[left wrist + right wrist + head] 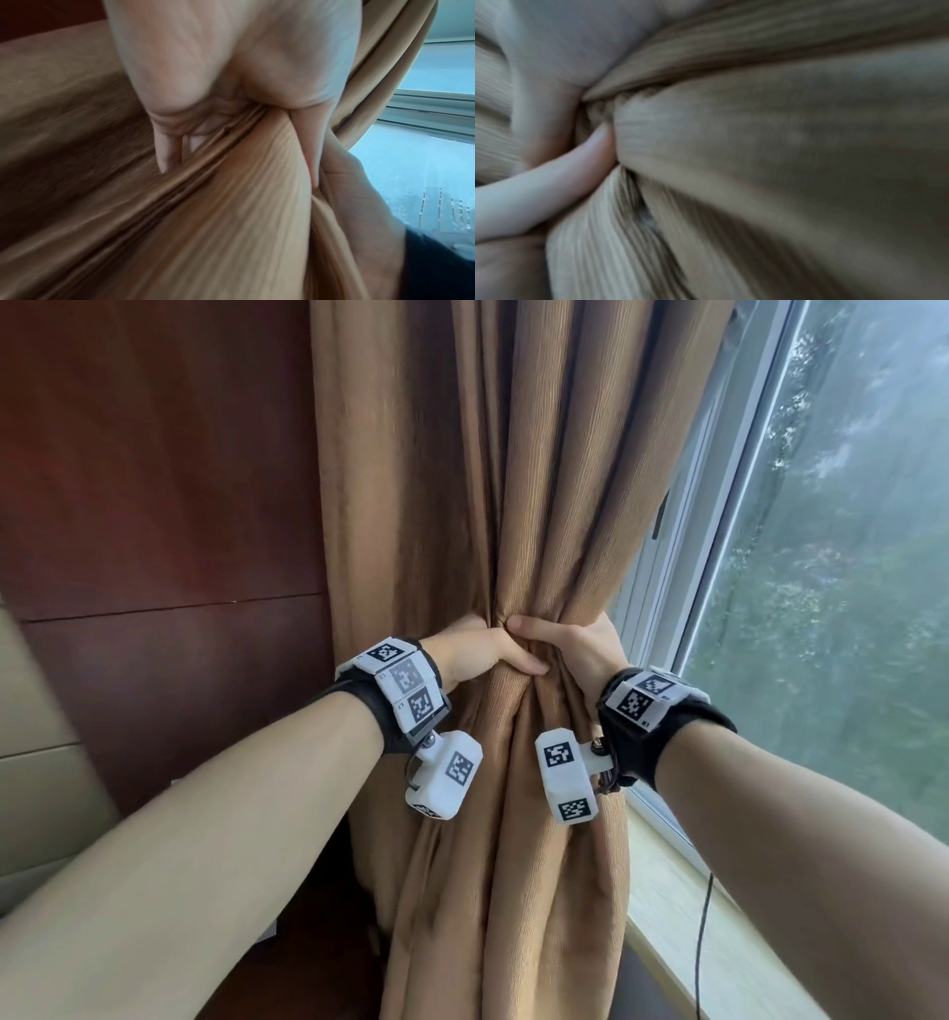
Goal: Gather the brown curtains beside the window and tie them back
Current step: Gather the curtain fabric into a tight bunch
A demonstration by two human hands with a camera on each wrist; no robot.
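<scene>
Standing at a window [832, 546]: glass at 3 o'clock, pale sill [683, 911] at 5 o'clock with a thin black cable [702, 937] crossing it. Dark red wood panel [154, 480] fills 9 to 11 o'clock; a beige cushioned edge [36, 762] sits at 8 o'clock.

Curtain [462, 454] hangs at centre, between panel and window. Left hand [482, 649] grips it from 9 o'clock, thumb across the front of the bunch, fingers curled behind. Right hand [570, 644] grips from 3 o'clock, thumb on top. The two thumbs lie just beside each other at the pinch. Cloth runs above and below both grips.

Fabric brown, finely ribbed, drawn into tight pleats at the waist, spreading into loose folds below. Right wrist view is blurred; fingers [552, 182] press into gathered cloth, probably wrapped round it.
</scene>
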